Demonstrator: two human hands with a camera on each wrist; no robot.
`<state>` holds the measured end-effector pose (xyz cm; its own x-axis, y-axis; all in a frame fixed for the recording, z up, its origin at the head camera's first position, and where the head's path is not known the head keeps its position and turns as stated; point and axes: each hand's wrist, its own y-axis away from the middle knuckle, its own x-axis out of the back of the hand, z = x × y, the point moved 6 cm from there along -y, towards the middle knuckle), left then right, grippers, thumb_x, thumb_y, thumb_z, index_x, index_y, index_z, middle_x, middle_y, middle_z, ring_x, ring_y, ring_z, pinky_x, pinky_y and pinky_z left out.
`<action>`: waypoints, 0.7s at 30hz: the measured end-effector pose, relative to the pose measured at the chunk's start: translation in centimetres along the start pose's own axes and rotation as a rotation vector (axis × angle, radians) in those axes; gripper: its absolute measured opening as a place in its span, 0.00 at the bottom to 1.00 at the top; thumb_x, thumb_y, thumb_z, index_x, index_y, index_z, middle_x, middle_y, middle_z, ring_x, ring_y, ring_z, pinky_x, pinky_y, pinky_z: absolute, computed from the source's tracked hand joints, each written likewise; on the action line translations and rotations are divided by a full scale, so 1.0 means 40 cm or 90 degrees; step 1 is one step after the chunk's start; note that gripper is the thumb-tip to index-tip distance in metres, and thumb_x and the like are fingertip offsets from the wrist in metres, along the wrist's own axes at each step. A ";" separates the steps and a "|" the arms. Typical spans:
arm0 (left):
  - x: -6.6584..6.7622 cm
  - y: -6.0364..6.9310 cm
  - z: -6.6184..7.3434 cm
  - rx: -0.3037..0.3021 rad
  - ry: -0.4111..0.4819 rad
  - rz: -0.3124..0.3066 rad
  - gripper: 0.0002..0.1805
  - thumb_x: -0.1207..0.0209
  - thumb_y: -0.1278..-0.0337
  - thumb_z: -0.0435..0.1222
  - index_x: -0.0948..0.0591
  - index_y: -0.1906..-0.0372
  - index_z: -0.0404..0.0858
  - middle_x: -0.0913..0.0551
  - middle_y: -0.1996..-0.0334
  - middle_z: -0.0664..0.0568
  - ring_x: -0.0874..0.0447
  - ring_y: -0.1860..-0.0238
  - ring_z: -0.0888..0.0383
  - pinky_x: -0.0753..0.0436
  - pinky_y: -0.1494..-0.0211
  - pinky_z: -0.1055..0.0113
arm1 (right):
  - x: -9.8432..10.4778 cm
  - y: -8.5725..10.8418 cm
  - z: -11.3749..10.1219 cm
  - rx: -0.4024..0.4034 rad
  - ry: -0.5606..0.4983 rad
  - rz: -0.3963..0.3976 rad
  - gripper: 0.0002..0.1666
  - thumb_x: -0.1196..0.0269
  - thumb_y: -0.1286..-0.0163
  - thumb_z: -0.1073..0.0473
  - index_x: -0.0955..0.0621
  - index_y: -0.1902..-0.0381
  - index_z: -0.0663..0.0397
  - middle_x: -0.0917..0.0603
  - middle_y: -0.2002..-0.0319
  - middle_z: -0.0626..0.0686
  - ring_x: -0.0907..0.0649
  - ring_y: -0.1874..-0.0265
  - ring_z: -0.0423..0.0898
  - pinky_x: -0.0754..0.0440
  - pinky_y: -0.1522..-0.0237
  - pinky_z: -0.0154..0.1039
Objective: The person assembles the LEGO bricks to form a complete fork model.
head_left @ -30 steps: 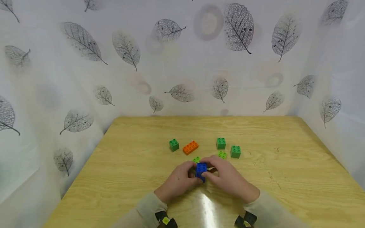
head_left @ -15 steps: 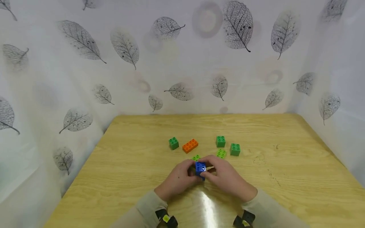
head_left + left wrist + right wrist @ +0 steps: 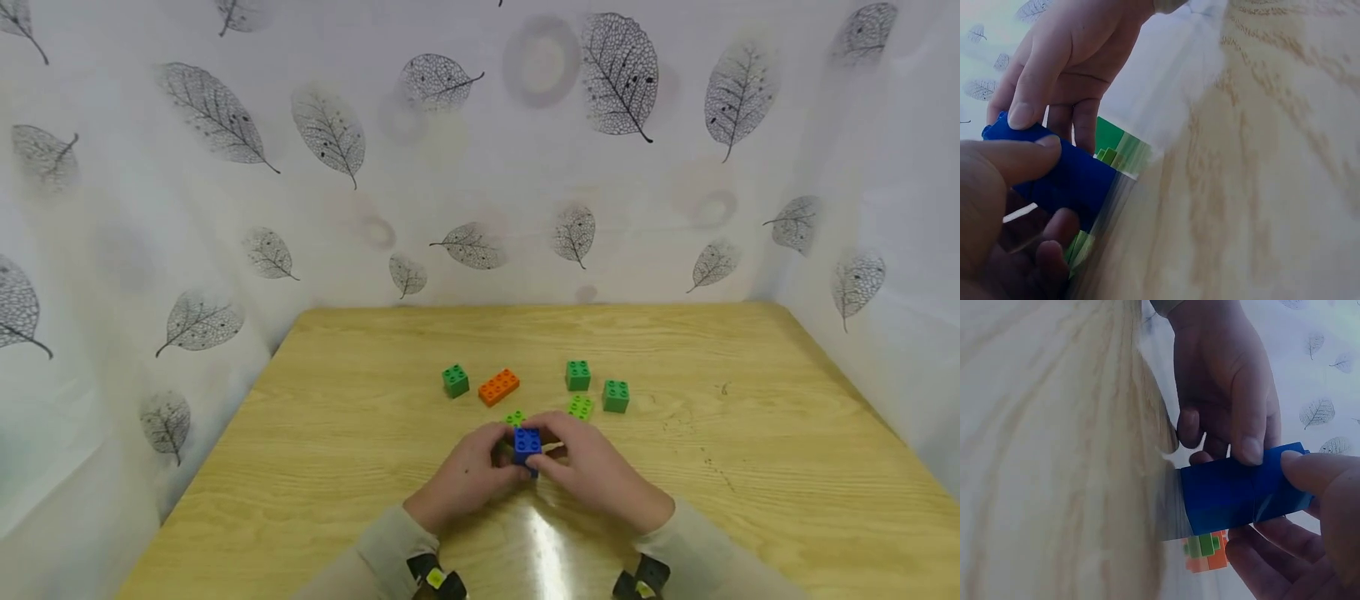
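Two blue toy bricks (image 3: 527, 446), one stacked on the other, stand upright between my hands, on or just above the table. A seam between the blue bricks (image 3: 1222, 494) shows in the right wrist view. My left hand (image 3: 468, 475) grips the stack from the left, its thumb on the near side. From the right, my right hand (image 3: 600, 475) holds the same stack, with its thumb (image 3: 1310, 472) pressed near the top. Just behind the stack lies a light green brick (image 3: 515, 417), partly hidden by the fingers.
Farther back on the wooden table (image 3: 360, 433) are a dark green brick (image 3: 455, 381), an orange brick (image 3: 498, 387), another dark green brick (image 3: 578, 376) and a third dark green brick (image 3: 616, 397). A second light green brick (image 3: 581, 407) lies beyond my right hand. Leaf-patterned cloth (image 3: 480, 167) surrounds the table.
Both hands keep their hold on the blue stack with hardly any movement. The whole head view shifts slightly; the other bricks stay put.
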<state>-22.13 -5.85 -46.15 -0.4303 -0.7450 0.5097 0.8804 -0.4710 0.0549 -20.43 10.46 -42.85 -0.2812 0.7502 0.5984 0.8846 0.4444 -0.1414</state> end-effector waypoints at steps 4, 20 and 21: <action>0.007 0.006 0.007 -0.038 0.011 0.008 0.23 0.31 0.39 0.48 0.22 0.42 0.49 0.20 0.54 0.60 0.21 0.57 0.59 0.20 0.58 0.65 | 0.005 0.006 0.003 0.005 0.000 0.009 0.29 0.34 0.28 0.54 0.26 0.32 0.51 0.19 0.43 0.49 0.17 0.48 0.44 0.18 0.51 0.35; 0.021 0.017 0.040 -0.116 0.063 0.035 0.17 0.38 0.30 0.45 0.23 0.40 0.49 0.21 0.46 0.60 0.21 0.45 0.61 0.19 0.46 0.66 | 0.020 0.005 -0.001 0.047 -0.024 0.028 0.15 0.36 0.25 0.54 0.21 0.43 0.43 0.18 0.49 0.40 0.17 0.51 0.40 0.16 0.53 0.39; 0.021 0.017 0.040 -0.117 0.063 0.034 0.17 0.38 0.30 0.45 0.23 0.40 0.49 0.21 0.46 0.60 0.21 0.45 0.61 0.19 0.46 0.66 | 0.020 0.004 0.000 0.046 -0.022 0.027 0.15 0.36 0.25 0.54 0.21 0.43 0.43 0.18 0.49 0.40 0.17 0.51 0.40 0.16 0.53 0.38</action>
<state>-21.57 -6.03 -44.33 -0.4089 -0.8096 0.4210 0.8556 -0.5006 -0.1317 -20.49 11.12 -42.40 -0.2575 0.7856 0.5627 0.8676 0.4443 -0.2232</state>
